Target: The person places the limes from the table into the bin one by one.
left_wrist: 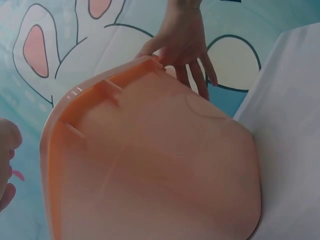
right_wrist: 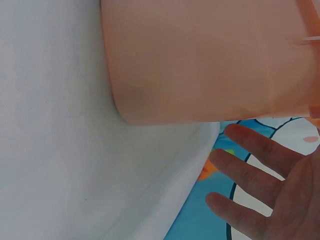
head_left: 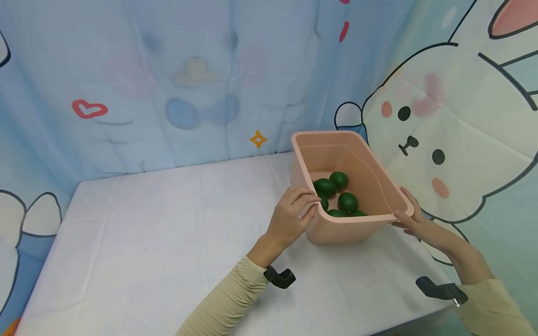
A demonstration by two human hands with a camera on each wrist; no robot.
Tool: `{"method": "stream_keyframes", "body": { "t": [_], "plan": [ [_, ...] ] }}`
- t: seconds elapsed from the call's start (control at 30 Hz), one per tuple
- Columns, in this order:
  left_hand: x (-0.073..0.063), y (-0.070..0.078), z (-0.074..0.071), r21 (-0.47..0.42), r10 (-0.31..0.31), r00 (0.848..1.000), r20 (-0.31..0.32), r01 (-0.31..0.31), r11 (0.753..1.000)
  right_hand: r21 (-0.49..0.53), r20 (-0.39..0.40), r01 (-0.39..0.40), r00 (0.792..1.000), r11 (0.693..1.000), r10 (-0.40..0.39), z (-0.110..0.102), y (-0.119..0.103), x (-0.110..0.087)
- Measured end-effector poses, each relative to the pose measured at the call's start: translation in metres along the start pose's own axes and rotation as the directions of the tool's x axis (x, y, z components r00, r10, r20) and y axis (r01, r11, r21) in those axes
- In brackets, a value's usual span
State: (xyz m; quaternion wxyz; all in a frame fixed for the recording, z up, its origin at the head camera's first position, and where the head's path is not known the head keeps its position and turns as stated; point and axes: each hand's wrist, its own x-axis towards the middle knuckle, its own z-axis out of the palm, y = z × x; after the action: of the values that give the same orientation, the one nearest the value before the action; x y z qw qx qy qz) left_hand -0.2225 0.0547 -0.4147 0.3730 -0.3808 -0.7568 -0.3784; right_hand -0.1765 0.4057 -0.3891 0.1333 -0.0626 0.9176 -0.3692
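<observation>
A peach-pink plastic bin (head_left: 353, 228) stands on the white-covered table, with several dark green oval fruits (head_left: 348, 202) inside. My left hand (head_left: 290, 214) is at the bin's left rim, fingers loosely bent and fingertips overlapping the rim in the head view. In the left wrist view, a narrow gap shows between those fingers (left_wrist: 7, 145) and the rim. At the near right corner is my right hand (head_left: 414, 221), its thumb side by the rim. The right hand's other fingers (right_wrist: 250, 175) are straight and spread beside the bin wall.
The table (head_left: 168, 242) has a white cloth and stretches left of the bin. Its right edge runs close by the bin. A blue cartoon curtain (head_left: 189, 84) hangs behind, and a curtain with a rabbit face (head_left: 462, 140) hangs at the right.
</observation>
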Motion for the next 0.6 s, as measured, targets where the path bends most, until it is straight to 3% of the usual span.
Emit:
{"method": "stream_keyframes", "body": {
  "t": [0.13, 0.3, 0.4, 0.6],
  "plan": [
    [0.000, -0.003, -0.001, 0.015, -0.018, 1.000, 0.014, 0.018, 1.000, -0.011, -0.023, 0.019, 1.000, 1.000, -0.019, -0.001, 0.000, 0.005],
    [-0.005, -0.010, -0.005, 0.063, -0.106, 0.993, 0.058, 0.102, 0.993, -0.061, -0.064, 0.050, 0.996, 0.997, -0.054, -0.003, -0.002, 0.015],
    [-0.012, -0.014, -0.006, 0.105, -0.146, 0.986, 0.086, 0.136, 0.985, -0.141, -0.098, 0.008, 0.995, 0.990, -0.022, -0.004, -0.006, 0.014],
    [-0.024, -0.026, -0.014, 0.242, -0.222, 0.971, 0.092, 0.195, 0.950, -0.325, -0.235, -0.005, 0.969, 0.946, -0.076, -0.004, -0.027, 0.008]
  ]
}}
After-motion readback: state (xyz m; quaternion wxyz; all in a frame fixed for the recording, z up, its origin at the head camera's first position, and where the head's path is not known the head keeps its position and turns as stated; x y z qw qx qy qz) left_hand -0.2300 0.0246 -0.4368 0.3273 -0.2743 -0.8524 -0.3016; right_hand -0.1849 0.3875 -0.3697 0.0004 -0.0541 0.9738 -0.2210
